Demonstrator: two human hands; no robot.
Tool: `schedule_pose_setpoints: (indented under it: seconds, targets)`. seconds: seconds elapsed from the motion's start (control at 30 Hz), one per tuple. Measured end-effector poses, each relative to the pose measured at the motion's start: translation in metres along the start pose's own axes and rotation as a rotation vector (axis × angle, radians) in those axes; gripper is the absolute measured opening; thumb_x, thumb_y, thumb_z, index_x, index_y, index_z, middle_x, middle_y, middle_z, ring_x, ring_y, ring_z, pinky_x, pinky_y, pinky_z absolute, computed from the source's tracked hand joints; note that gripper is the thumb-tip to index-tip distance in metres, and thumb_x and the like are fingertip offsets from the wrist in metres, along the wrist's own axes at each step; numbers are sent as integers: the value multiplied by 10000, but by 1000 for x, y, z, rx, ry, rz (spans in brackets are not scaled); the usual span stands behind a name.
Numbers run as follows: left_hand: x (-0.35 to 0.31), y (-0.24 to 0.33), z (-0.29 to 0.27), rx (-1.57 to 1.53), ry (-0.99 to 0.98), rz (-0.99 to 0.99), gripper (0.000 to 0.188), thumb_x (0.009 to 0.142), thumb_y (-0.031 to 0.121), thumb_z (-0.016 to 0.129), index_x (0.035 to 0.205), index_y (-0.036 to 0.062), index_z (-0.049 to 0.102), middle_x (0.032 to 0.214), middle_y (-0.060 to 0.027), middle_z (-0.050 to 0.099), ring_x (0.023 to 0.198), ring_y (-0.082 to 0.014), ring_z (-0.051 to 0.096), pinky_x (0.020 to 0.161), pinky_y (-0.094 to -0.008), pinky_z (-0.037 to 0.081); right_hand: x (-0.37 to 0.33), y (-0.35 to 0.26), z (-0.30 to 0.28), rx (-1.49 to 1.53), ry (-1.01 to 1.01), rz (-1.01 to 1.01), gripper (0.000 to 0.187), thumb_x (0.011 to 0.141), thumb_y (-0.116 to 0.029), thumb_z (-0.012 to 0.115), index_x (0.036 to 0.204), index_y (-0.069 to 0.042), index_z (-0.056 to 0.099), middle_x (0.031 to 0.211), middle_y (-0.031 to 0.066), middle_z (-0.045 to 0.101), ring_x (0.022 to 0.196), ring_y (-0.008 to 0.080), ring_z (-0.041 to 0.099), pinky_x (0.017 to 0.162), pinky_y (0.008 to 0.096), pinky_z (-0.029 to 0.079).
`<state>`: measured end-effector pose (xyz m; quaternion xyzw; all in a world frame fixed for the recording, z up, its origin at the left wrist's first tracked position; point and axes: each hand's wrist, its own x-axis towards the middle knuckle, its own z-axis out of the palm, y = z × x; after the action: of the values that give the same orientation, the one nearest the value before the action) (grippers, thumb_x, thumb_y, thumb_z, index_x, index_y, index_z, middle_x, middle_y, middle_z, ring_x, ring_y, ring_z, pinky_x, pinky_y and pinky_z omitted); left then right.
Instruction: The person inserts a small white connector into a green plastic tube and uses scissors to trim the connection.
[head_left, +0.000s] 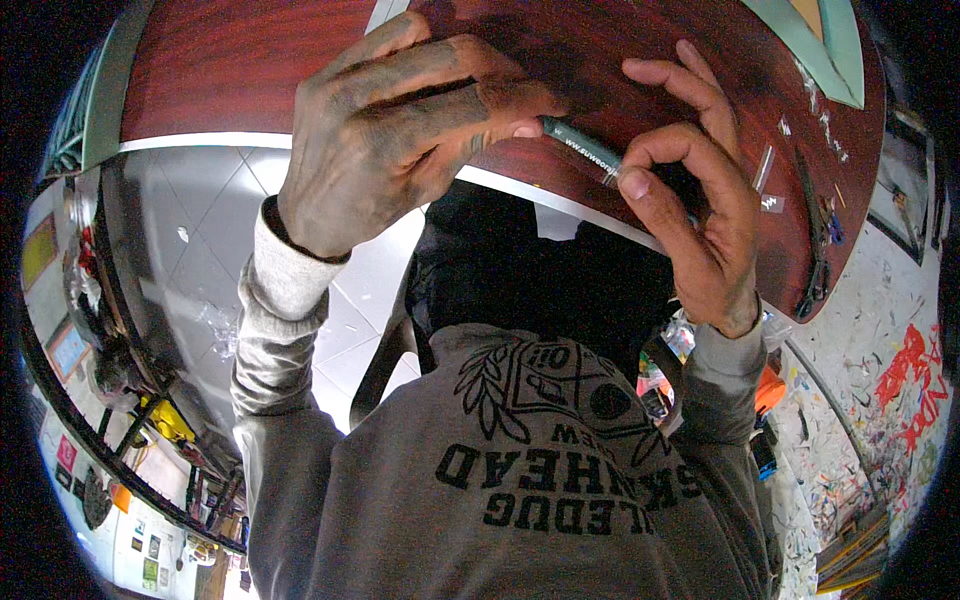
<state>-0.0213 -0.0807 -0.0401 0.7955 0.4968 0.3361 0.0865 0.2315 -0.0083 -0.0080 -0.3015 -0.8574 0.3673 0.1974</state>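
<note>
A slim dark green pen [580,152] with white print along its barrel is held slantwise between my two hands, above the near edge of the table. Its upper left end is pinched between the thumb and fingers of my left hand [390,130], which hide that tip. At the lower right end, the thumb and index finger of my right hand [705,190] close on the pen, while its other fingers are raised and curled apart. Both hands are off the tabletop.
The dark red wood-grain table [230,70] has a pale edge strip. On its right side lie a small clear plastic piece [765,168], dark slender tools [818,285] and small scraps. A pale green-edged panel [845,60] stands at the far right corner. Grey floor tiles [190,220] show at left.
</note>
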Motion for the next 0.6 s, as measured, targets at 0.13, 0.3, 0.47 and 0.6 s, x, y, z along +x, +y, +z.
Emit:
schedule_pose_setpoints:
  seconds: [0.13, 0.3, 0.47, 0.6]
  targets:
    - [0, -1, 2, 1, 0, 14, 313, 712, 64, 764, 1003, 176, 795, 1019, -35, 725, 853, -270, 649, 728, -368, 535, 0, 1, 0, -5, -1, -32, 116, 885, -148, 670, 841, -44, 643, 1386, 198, 554, 1452, 381, 332, 1204, 519, 161]
    - [2, -2, 3, -29, 14, 50, 313, 711, 62, 753, 1006, 161, 788, 1013, -55, 722, 894, -276, 673, 743, -365, 550, 1, 1, 1, -52, 1, -9, 119, 893, -152, 665, 849, -42, 646, 1382, 198, 557, 1450, 378, 336, 1200, 514, 177]
    - [1, -2, -1, -28, -10, 38, 364, 679, 55, 749, 1026, 160, 780, 1004, -73, 709, 921, -291, 681, 782, -388, 564, 1, 4, 1, -62, -6, -22, 114, 900, -145, 660, 852, -43, 644, 1393, 197, 546, 1454, 375, 332, 1197, 508, 188]
    - [-1, -1, 0, -26, 6, 35, 377, 676, 53, 752, 1035, 163, 779, 1006, -79, 705, 953, -303, 685, 809, -397, 572, 1, 4, 2, -43, 3, -17, 108, 899, -139, 659, 852, -43, 643, 1391, 200, 547, 1453, 374, 331, 1197, 507, 184]
